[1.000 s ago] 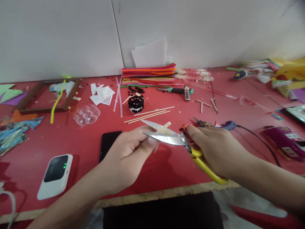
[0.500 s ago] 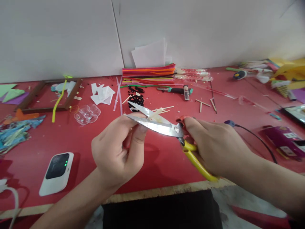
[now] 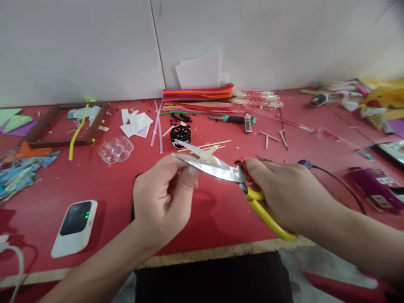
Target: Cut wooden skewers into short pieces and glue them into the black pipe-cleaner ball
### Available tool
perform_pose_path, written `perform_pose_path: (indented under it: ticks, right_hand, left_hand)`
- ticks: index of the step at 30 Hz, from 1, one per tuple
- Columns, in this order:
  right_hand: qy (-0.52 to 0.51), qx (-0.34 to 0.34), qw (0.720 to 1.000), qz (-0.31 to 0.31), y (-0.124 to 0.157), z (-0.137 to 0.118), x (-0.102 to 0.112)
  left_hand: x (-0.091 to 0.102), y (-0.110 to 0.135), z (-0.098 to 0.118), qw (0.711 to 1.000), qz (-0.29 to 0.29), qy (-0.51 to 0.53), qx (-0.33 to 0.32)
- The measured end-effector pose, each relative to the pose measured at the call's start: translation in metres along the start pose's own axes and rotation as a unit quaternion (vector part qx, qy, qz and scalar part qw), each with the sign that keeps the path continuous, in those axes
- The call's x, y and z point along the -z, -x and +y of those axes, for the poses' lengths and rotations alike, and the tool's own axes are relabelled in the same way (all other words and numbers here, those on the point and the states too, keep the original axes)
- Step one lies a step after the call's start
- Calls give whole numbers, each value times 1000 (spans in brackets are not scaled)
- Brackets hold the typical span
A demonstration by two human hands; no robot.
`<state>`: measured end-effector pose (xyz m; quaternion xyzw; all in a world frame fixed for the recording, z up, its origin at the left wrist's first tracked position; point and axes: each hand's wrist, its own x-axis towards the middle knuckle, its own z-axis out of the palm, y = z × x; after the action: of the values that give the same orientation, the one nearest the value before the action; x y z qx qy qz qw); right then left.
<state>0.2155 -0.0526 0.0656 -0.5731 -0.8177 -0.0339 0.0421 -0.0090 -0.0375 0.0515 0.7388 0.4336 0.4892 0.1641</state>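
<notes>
Right hand [image 3: 290,195] clenched on scissors [image 3: 221,168], blades parted; left hand [image 3: 164,198] pinches a stick [image 3: 211,153] between them, at 12 o'clock.

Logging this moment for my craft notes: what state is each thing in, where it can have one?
scissors: blades open, handles gripped by right hand
wooden stick: between the blades, held by left hand
white device: lying flat, green light on
</notes>
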Motion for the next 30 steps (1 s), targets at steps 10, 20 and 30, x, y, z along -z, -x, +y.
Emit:
perform_pose_path:
  ticks: [10,20,30]
  right_hand:
    - [-169,-42,978,-118,5,-12,-10]
    - [-218,-83,965,-123,8,-28,-21]
    - [-89,-156,970,-165,35,-9,-46]
  left_hand:
    - [12,-15,-9,991,-90,-70,64]
    - [8,-9,-19,982,-128,-35,138]
    - [18,-21,-54,935,-48,193,295]
